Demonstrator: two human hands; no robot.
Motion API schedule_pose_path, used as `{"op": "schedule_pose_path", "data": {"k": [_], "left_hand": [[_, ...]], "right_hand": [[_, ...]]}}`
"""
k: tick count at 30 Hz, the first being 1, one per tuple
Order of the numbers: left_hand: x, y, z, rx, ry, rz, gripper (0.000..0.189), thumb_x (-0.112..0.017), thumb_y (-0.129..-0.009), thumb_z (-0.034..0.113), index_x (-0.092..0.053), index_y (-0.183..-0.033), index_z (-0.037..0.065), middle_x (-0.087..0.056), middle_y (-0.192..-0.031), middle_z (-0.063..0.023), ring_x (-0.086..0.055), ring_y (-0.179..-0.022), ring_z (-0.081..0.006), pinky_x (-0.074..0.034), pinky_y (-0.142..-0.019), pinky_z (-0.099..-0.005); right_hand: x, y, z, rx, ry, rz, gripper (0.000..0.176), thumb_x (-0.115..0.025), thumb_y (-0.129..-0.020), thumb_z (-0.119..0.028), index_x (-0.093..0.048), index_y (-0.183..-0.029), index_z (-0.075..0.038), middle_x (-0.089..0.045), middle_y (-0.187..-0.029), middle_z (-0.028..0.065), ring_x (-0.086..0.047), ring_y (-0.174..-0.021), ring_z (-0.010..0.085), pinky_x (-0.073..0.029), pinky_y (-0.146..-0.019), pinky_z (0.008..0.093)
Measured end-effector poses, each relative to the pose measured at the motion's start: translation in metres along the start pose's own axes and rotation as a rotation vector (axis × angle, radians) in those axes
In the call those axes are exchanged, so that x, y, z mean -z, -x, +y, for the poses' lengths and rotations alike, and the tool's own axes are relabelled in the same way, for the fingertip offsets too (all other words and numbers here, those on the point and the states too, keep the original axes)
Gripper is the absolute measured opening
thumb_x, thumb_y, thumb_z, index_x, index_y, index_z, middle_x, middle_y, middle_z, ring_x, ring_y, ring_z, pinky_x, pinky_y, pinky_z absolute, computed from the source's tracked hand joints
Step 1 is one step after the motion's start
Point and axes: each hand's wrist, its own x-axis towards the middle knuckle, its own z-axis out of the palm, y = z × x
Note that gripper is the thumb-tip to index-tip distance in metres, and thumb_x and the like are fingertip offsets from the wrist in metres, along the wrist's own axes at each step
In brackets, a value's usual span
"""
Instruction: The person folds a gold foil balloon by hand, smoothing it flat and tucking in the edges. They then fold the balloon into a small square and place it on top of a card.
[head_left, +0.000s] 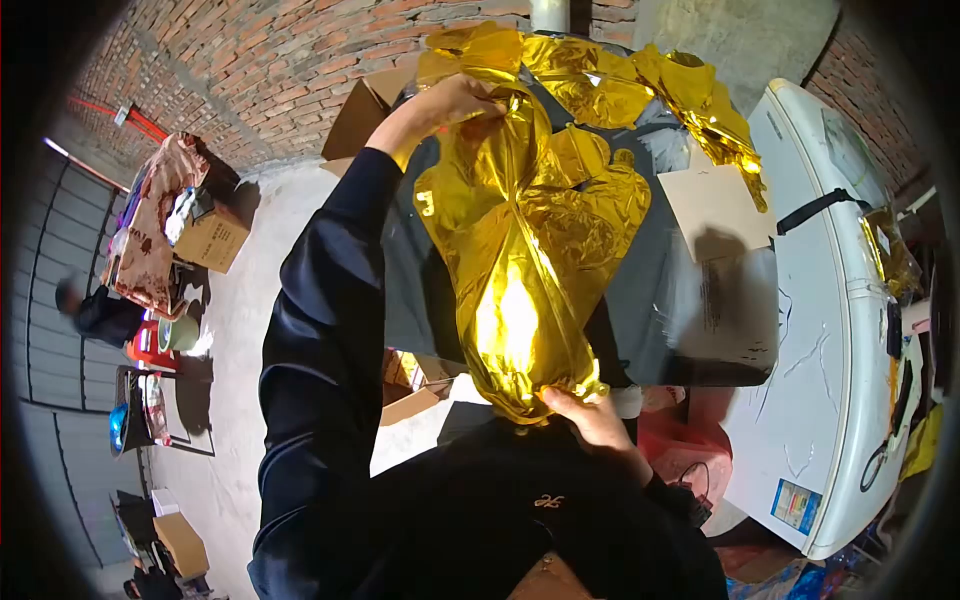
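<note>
A shiny gold foil balloon [510, 250], limp and creased, stretches between my two hands over a dark grey table. My left hand [455, 105] reaches to its far end, fingers closed on the gathered foil. Close to my body, my right hand [600, 425] grips the near end, thumb on top of the foil. The balloon narrows to a twisted waist in the middle, and bright light glares off its lower half. More flat gold foil pieces [600, 85] lie along the table's far edge and trail down its right side.
A cardboard piece [715, 210] and a plastic-wrapped box [720, 310] lie at the table's right. Beyond stands a white chest freezer [800, 330]. A red plastic stool [690, 450] is below. At far left, a person [105, 315] is near a cloth-covered table [150, 230].
</note>
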Motion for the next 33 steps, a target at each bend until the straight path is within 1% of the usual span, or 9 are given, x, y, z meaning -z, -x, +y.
{"op": "schedule_pose_path", "data": {"k": [4,7,8,13,19,20,23,28,33], "left_hand": [[-0.029,-0.059,0.006,-0.102,-0.249,0.037,0.044,-0.080,-0.093,0.038,-0.076,-0.124,0.007,-0.078,-0.114,-0.0118,-0.072,-0.101,-0.0225,-0.054,-0.090,-0.0390],[-0.047,-0.091,0.015,-0.240,-0.349,-0.018,0.047,-0.079,-0.093,0.040,-0.075,-0.125,0.006,-0.078,-0.114,-0.0148,-0.073,-0.101,-0.0292,-0.055,-0.090,-0.0414],[-0.054,-0.099,0.018,-0.242,-0.349,-0.020,0.045,-0.080,-0.088,0.044,-0.078,-0.123,0.016,-0.078,-0.110,-0.0138,-0.074,-0.099,-0.0329,-0.056,-0.089,-0.0433],[-0.099,-0.137,0.007,-0.241,-0.273,-0.039,0.042,-0.081,-0.087,0.043,-0.079,-0.119,0.017,-0.079,-0.106,-0.0130,-0.075,-0.096,-0.0331,-0.057,-0.088,-0.0425],[-0.122,-0.131,-0.004,-0.142,-0.006,0.013,0.036,-0.078,-0.091,0.039,-0.079,-0.116,0.014,-0.079,-0.108,-0.0124,-0.075,-0.100,-0.0306,-0.057,-0.090,-0.0422],[-0.128,-0.137,-0.017,-0.214,0.095,0.018,0.032,-0.075,-0.098,0.033,-0.076,-0.124,0.015,-0.079,-0.102,-0.0092,-0.073,-0.088,-0.0183,-0.058,-0.080,-0.0354],[-0.116,-0.112,0.004,-0.182,-0.015,0.182,0.031,-0.072,-0.101,0.032,-0.075,-0.125,0.011,-0.078,-0.110,-0.0099,-0.073,-0.085,-0.0198,-0.059,-0.080,-0.0337],[-0.106,-0.060,-0.009,-0.283,0.010,0.264,0.029,-0.072,-0.099,0.028,-0.075,-0.124,0.012,-0.073,-0.120,-0.0124,-0.071,-0.110,-0.0277,-0.057,-0.091,-0.0399],[-0.122,0.012,-0.038,-0.325,-0.019,0.289,0.031,-0.072,-0.098,0.026,-0.072,-0.126,0.012,-0.070,-0.124,-0.0142,-0.068,-0.116,-0.0337,-0.055,-0.095,-0.0407]], "right_hand": [[-0.007,-0.011,-0.009,-0.042,-0.091,0.079,0.036,-0.072,-0.101,-0.010,-0.063,-0.135,-0.001,-0.070,-0.122,0.0018,-0.065,-0.111,0.0118,-0.051,-0.101,0.0312],[0.004,-0.020,-0.001,-0.138,-0.108,0.062,0.032,-0.067,-0.104,-0.011,-0.064,-0.134,0.001,-0.072,-0.122,0.0046,-0.066,-0.112,0.0130,-0.051,-0.101,0.0310],[0.004,-0.023,0.001,-0.154,-0.101,0.037,0.031,-0.065,-0.105,-0.012,-0.064,-0.133,0.001,-0.072,-0.121,0.0055,-0.067,-0.112,0.0131,-0.051,-0.101,0.0307],[-0.013,-0.036,-0.017,-0.267,-0.218,0.059,0.034,-0.055,-0.110,-0.019,-0.059,-0.131,0.006,-0.070,-0.124,0.0162,-0.070,-0.113,0.0267,-0.061,-0.098,0.0419],[-0.007,-0.043,-0.019,-0.353,-0.364,0.067,0.040,-0.052,-0.111,-0.023,-0.053,-0.138,0.006,-0.065,-0.132,0.0175,-0.068,-0.118,0.0287,-0.060,-0.100,0.0454],[-0.007,-0.043,-0.020,-0.356,-0.364,0.070,0.040,-0.051,-0.112,-0.024,-0.052,-0.139,0.006,-0.065,-0.133,0.0175,-0.068,-0.119,0.0282,-0.061,-0.099,0.0460],[-0.006,-0.042,-0.033,-0.264,-0.354,0.020,0.041,-0.052,-0.112,-0.025,-0.053,-0.139,0.005,-0.066,-0.132,0.0176,-0.069,-0.117,0.0292,-0.062,-0.097,0.0480],[-0.010,-0.046,-0.043,-0.341,-0.331,0.112,0.040,-0.053,-0.111,-0.025,-0.055,-0.138,0.004,-0.068,-0.130,0.0167,-0.071,-0.113,0.0290,-0.065,-0.088,0.0470],[-0.009,-0.045,-0.030,-0.331,-0.285,0.126,0.040,-0.056,-0.110,-0.026,-0.055,-0.141,-0.001,-0.069,-0.129,0.0149,-0.073,-0.109,0.0294,-0.066,-0.077,0.0423]]}}
